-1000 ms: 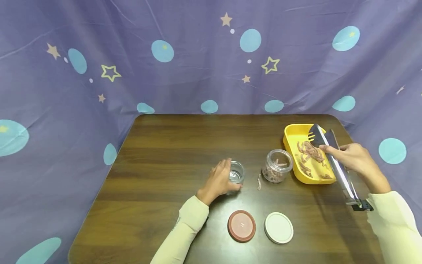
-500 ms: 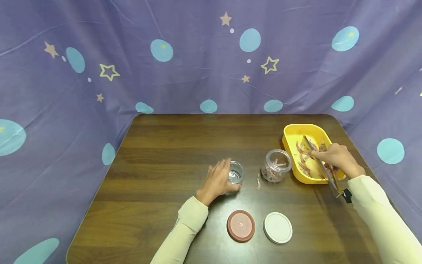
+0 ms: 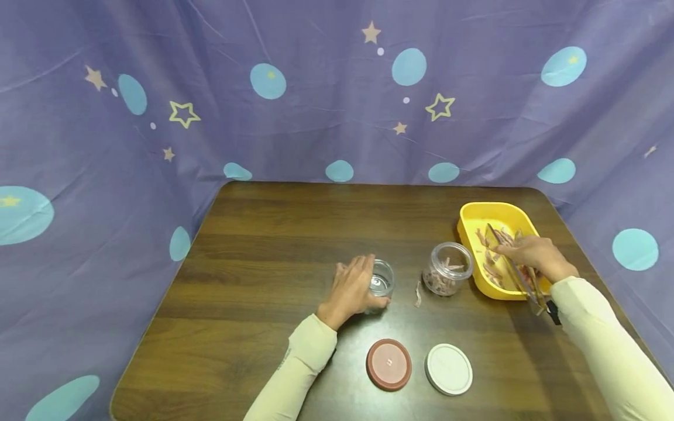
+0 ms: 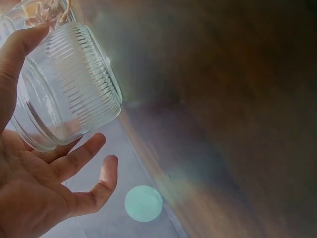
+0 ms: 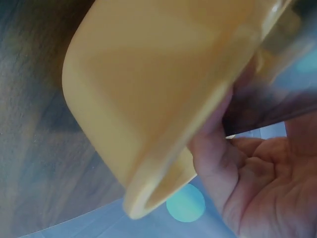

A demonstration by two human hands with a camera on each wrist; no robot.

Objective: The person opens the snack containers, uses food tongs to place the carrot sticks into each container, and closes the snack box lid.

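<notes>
My left hand (image 3: 350, 292) holds a small clear jar (image 3: 381, 282) on the table, thumb and fingers at its sides. The left wrist view shows the jar's ribbed wall (image 4: 81, 74). At the right, my right hand (image 3: 539, 258) grips metal tongs (image 3: 520, 279), whose dark tips reach down into a yellow tray (image 3: 497, 292). Brownish-pink shredded strips (image 3: 492, 272) lie in that tray; whether the tips hold any is unclear. Between the hands stands a second clear jar (image 3: 447, 280), lidless and partly filled with the same strips.
A single loose strip (image 3: 418, 294) lies on the table between the two jars. Nearer the front, a red-brown lid (image 3: 389, 365) and a white lid (image 3: 449, 369) lie side by side. A patterned purple curtain (image 3: 316, 117) hangs behind the wooden table (image 3: 274, 234).
My right hand has lowered the tongs into the yellow tray, shifting left and swinging their tips down among the strips. The left hand stays in place on the jar.
</notes>
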